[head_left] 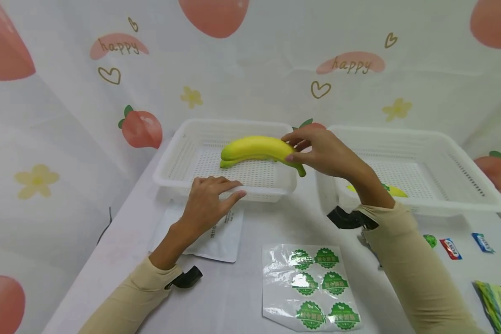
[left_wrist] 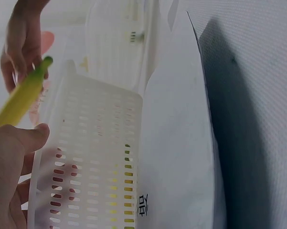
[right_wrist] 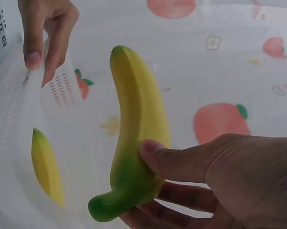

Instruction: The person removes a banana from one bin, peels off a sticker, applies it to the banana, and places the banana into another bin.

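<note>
My right hand (head_left: pixel 323 150) holds a yellow banana (head_left: pixel 254 146) with green ends above the left white basket (head_left: pixel 173 162). Its thumb and fingers pinch the stem end, as the right wrist view also shows. Below it, a second banana (right_wrist: pixel 47 167) lies in that basket, mostly hidden by the held one in the head view. At the basket's near rim, my left hand (head_left: pixel 210 202) grips the edge, its fingers over the inside. Another banana (head_left: pixel 396 190) with a green sticker lies in the right white basket (head_left: pixel 463 204), partly behind the right forearm.
A clear sheet of round green stickers (head_left: pixel 311 287) lies at the table's front. A white packet (head_left: pixel 221 241) sits partly under the left basket. Small wrapped sweets (head_left: pixel 451 249) and a green-yellow packet (head_left: pixel 498 301) are at the right. A printed cloth (head_left: pixel 250 69) hangs behind.
</note>
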The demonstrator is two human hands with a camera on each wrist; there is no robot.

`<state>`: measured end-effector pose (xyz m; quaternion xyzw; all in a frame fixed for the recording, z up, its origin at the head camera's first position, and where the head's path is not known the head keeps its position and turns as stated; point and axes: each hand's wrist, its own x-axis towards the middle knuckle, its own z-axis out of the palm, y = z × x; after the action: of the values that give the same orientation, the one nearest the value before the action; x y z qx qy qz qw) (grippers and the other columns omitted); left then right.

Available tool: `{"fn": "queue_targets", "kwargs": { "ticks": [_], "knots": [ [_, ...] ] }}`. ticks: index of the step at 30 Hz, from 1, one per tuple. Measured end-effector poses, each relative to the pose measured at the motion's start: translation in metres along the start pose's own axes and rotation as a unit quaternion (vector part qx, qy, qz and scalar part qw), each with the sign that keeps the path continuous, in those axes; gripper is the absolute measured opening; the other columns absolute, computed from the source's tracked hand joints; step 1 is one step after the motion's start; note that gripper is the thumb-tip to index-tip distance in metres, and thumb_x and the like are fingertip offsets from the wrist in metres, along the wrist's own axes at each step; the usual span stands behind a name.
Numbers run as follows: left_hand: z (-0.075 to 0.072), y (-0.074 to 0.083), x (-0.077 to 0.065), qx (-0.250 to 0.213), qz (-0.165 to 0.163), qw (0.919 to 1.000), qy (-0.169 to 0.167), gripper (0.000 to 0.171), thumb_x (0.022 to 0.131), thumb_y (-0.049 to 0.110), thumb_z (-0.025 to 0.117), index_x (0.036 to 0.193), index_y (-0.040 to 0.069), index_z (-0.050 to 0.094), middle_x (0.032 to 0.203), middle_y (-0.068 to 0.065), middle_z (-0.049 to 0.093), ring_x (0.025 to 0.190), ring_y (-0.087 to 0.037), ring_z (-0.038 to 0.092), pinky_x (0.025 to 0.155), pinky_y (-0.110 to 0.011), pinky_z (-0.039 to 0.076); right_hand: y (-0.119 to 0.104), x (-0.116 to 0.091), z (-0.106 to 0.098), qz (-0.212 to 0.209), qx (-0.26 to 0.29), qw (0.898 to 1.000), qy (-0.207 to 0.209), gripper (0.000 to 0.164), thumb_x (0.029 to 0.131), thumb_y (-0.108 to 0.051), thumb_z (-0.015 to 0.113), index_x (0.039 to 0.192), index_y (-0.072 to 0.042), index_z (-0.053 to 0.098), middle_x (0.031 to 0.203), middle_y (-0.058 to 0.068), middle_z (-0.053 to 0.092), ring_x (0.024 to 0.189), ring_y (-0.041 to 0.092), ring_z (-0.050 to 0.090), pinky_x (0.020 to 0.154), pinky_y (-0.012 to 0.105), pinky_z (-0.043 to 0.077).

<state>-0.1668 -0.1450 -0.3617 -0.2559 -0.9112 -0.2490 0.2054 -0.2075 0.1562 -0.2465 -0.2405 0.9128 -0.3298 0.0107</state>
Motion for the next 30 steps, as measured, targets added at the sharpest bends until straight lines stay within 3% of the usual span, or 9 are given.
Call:
{"fn": "queue_targets", "kwargs": {
  "ticks": [6, 15, 25, 30],
  "knots": [
    [-0.001, -0.001, -0.002, -0.003, -0.006, 1.0000, -0.006, 0.032, 0.096, 0.038, 0.079, 0.119, 0.016, 0.082, 0.111, -0.003, 0.081, 0.102, -0.028, 0.072, 0.089, -0.050, 0.043, 0.008, -0.047, -0.004, 0.006, 0.003, 1.000, 0.011, 0.041, 0.097, -0.018, 0.080, 0.137, -0.015, 0.070, 0.122, 0.000, 0.072, 0.114, 0.020, 0.068, 0.095, 0.042, 0.059],
    [-0.001, -0.001, -0.001, 0.002, 0.003, 1.0000, 0.006, 0.033, 0.096, 0.038, 0.080, 0.119, 0.015, 0.082, 0.109, -0.003, 0.081, 0.098, -0.027, 0.071, 0.087, -0.050, 0.042, 0.029, -0.095, 0.012, 0.008, 0.016, 0.999, -0.029, 0.044, 0.096, -0.020, 0.082, 0.137, -0.012, 0.069, 0.119, -0.001, 0.073, 0.110, 0.018, 0.068, 0.091, 0.031, 0.061],
    [0.001, 0.000, -0.002, 0.002, 0.007, 0.9999, 0.011, 0.033, 0.095, 0.037, 0.080, 0.118, 0.014, 0.082, 0.108, -0.004, 0.081, 0.096, -0.028, 0.071, 0.086, -0.051, 0.042, 0.055, -0.116, 0.047, 0.022, 0.024, 0.995, -0.090, 0.044, 0.095, -0.020, 0.082, 0.135, -0.007, 0.069, 0.124, 0.002, 0.073, 0.110, 0.021, 0.069, 0.086, 0.029, 0.060],
    [0.000, 0.000, -0.001, 0.000, 0.010, 0.9999, 0.011, 0.033, 0.096, 0.037, 0.080, 0.119, 0.014, 0.082, 0.108, -0.004, 0.081, 0.096, -0.028, 0.071, 0.087, -0.052, 0.042, 0.065, -0.118, 0.058, 0.032, 0.014, 0.995, -0.096, 0.045, 0.096, -0.020, 0.081, 0.136, -0.005, 0.069, 0.126, 0.006, 0.073, 0.110, 0.023, 0.070, 0.087, 0.034, 0.059]
  ]
}}
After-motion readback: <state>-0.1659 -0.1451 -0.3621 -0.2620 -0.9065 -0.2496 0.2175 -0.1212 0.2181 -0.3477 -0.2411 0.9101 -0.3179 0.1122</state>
